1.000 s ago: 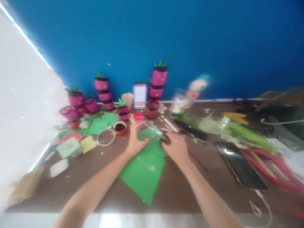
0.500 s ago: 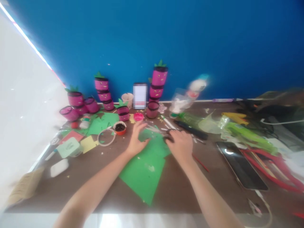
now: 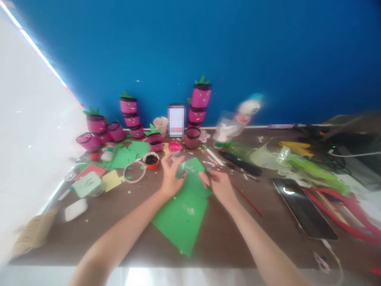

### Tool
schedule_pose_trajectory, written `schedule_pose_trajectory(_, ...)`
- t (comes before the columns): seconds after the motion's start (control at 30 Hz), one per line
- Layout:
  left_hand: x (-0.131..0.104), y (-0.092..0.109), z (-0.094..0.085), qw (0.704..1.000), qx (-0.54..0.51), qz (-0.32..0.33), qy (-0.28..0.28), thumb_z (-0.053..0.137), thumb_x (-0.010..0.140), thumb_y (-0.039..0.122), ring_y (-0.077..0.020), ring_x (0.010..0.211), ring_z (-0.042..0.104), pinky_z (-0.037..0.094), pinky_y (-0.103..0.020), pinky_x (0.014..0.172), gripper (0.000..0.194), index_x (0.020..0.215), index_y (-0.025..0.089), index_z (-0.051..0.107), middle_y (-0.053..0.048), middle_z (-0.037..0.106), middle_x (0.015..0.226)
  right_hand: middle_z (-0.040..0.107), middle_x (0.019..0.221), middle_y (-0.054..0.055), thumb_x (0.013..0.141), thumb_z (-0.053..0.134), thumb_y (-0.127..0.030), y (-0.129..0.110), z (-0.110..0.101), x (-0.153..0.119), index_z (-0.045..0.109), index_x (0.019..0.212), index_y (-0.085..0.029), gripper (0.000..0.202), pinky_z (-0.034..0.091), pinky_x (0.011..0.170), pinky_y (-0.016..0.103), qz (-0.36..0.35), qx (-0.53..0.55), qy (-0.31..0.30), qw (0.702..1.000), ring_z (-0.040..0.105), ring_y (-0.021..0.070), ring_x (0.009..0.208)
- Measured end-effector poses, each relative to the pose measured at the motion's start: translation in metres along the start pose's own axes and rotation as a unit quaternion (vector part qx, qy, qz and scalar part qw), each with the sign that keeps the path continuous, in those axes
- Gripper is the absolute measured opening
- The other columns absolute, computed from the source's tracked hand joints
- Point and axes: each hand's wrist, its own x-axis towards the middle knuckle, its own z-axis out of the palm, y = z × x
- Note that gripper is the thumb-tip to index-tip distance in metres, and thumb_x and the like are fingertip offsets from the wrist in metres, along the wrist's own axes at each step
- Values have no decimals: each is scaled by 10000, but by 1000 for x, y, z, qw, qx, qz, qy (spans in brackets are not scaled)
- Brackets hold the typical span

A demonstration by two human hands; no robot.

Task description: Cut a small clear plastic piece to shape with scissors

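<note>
Green paper (image 3: pixel 186 214) lies on the brown table between my forearms. My left hand (image 3: pixel 173 174) is at the paper's upper left, its thumb and fingers curved around a small clear, blurred item that I cannot make out. At the paper's upper right, the fingers of my right hand (image 3: pixel 219 183) are closed around a dark thing that looks like scissor handles (image 3: pixel 208 174); blur hides its shape. An orange-rimmed pot of dark paint (image 3: pixel 151 160) and a pink pot (image 3: pixel 174 147) stand beyond my left hand.
Pink cups with faces (image 3: pixel 197 115) stand stacked along the blue wall, near a propped phone (image 3: pixel 176 121). A charging phone (image 3: pixel 303 208) lies at right, beside a red pouch (image 3: pixel 342 214). A clear ring (image 3: pixel 134 172), a red stick (image 3: pixel 247 198) and paper scraps surround my hands.
My right hand has turned and drawn its fingers together around the dark thing, uncovering more of the table beyond. My left hand has barely shifted, its fingers slightly more curled.
</note>
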Motion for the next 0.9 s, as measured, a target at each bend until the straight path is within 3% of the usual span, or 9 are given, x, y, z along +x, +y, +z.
schedule_pose_trajectory(0.07, -3, 0, 1, 999, 27, 39, -16, 617, 732, 110, -298, 1237, 363, 422, -454, 969, 554, 1245, 278, 490, -113, 275, 1296, 483, 460, -13, 668, 640, -564, -4, 7, -3, 587, 551, -153, 430, 312, 469, 241, 22, 73, -35, 996, 410, 96, 453)
schedule_pose_trajectory(0.2, -12, -3, 3, 993, 65, 92, -45, 583, 715, 54, -295, 1186, 371, 434, -452, 929, 621, 1269, 320, 497, -95, 288, 1263, 453, 483, -38, 599, 699, -512, -12, 17, -7, 636, 656, -145, 377, 288, 463, 234, 50, 149, -6, 987, 370, 82, 459)
schedule_pose_trajectory(0.37, -16, -2, 1, 986, 81, 116, -91, 583, 674, 26, -316, 1202, 366, 400, -519, 943, 735, 1302, 386, 450, -90, 302, 1269, 493, 508, -18, 594, 701, -498, -17, 15, -9, 626, 643, -144, 366, 318, 460, 236, 38, 128, 12, 991, 399, 89, 472)
schedule_pose_trajectory(0.5, -8, 3, -2, 987, -24, 84, -133, 734, 615, 217, -389, 1338, 225, 311, -587, 1027, 993, 1433, 328, 183, -148, 153, 1421, 532, 520, 1, 608, 696, -502, -11, 6, -5, 647, 669, -140, 371, 360, 463, 242, 12, 100, 26, 995, 448, 104, 480)
schedule_pose_trajectory(0.6, -3, 0, -2, 977, -145, 7, -157, 743, 635, 365, -372, 1381, 195, 276, -578, 1068, 1104, 1456, 265, 11, -194, 131, 1475, 555, 540, 10, 622, 690, -480, -6, 1, -1, 658, 682, -143, 344, 377, 469, 244, 4, 101, 22, 995, 463, 108, 486)
schedule_pose_trajectory(0.7, -1, -8, 1, 952, -256, -89, -145, 667, 738, 408, -297, 1345, 335, 326, -515, 1069, 947, 1446, 267, 55, -189, 282, 1452, 600, 594, 32, 636, 682, -456, -4, -4, 0, 669, 678, -146, 313, 414, 510, 260, -17, 75, -11, 997, 501, 127, 531)
schedule_pose_trajectory(0.8, 0, -11, 3, 926, -307, -147, -162, 675, 738, 420, -267, 1235, 492, 379, -479, 1043, 773, 1381, 232, 288, -158, 528, 1280, 640, 653, 50, 655, 681, -443, -2, -5, 0, 676, 672, -142, 301, 453, 571, 282, -35, 42, -32, 998, 547, 153, 596)
schedule_pose_trajectory(0.9, 1, -8, 4, 932, -298, -159, -133, 727, 690, 389, -262, 1191, 533, 405, -455, 1032, 643, 1244, 208, 456, -143, 565, 1244, 640, 667, 37, 659, 693, -452, 3, -5, 2, 675, 719, -145, 313, 453, 579, 275, -26, 57, -2, 998, 554, 150, 598)
